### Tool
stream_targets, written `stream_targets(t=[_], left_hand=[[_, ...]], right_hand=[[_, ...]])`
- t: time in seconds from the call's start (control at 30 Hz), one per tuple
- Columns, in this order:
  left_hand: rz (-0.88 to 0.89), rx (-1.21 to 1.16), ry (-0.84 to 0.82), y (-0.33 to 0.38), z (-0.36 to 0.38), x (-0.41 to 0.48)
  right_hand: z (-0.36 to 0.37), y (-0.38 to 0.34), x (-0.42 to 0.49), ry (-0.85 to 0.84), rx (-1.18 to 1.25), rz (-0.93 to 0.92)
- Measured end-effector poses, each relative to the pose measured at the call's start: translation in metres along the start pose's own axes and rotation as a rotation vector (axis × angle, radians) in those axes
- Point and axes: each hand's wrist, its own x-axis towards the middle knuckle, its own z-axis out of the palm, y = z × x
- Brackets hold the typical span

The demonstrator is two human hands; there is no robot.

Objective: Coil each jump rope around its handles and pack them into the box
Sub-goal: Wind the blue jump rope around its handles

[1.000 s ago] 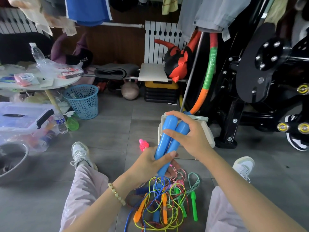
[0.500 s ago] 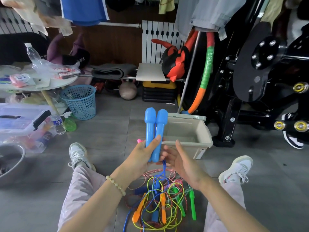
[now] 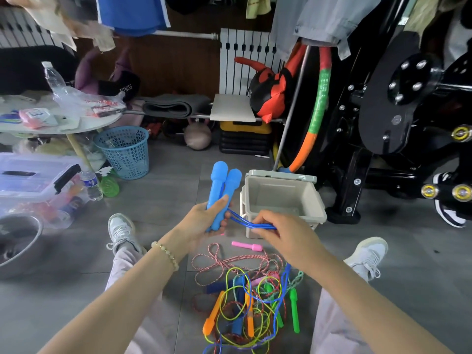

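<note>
Your left hand [image 3: 201, 222] is curled round both blue handles [image 3: 224, 185] near their lower ends, thumb across the front. The handles are pressed side by side, upright, knobs up, tipped a bit right. Your right hand [image 3: 278, 235] pinches a bunch of blue cord [image 3: 241, 220] strands between thumb and fingertips. The cord runs nearly straight from the handle bases to that pinch, then drops toward the floor.

Handling, as a judgement:
- The handles look like hard, light, smooth plastic and may slip against each other, so squeeze them as a pair.
- The cord looks thin, slick and springy and will likely try to unwind.
- Keep it under tension, lay turns round the handles' middle above your left hand, and pin each turn with the left thumb.
- Take the cord close to the handles, not far down.

The beige box [image 3: 318, 200] sits open on the floor just behind your right hand, lid tipped back. No rope shows inside it.

The tangled rope pile [image 3: 245, 306] lies between your legs, with orange, green and dark blue handles and yellow-green and red-white cords. A pink handle [image 3: 246, 246] lies apart from the heap, near the box. Most of the task looks undone.
</note>
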Motion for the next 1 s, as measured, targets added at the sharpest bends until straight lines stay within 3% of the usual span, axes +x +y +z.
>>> stream_targets(t=[0.2, 0.47, 0.63, 0.83, 1.0], left_hand=[[0.028, 0.285, -0.124, 0.008, 0.002, -0.007], [-0.03, 0.538, -0.404, 0.025, 0.011, -0.02], [-0.043, 0.789, -0.519, 0.035, 0.016, -0.021], [0.055, 1.054, -0.588, 0.047, 0.023, -0.029], [0.123, 1.081, -0.587, 0.047, 0.027, -0.035]], right_hand=[[-0.042, 0.006, 0.024, 0.135, -0.076, -0.116], [-0.059, 0.01, 0.045, 0.079, -0.028, -0.12], [-0.06, -0.005, 0.049, -0.087, -0.158, -0.229], [-0.068, -0.007, 0.056, -0.251, 0.03, -0.209], [-0.067, -0.007, 0.055, -0.355, 0.175, -0.127]])
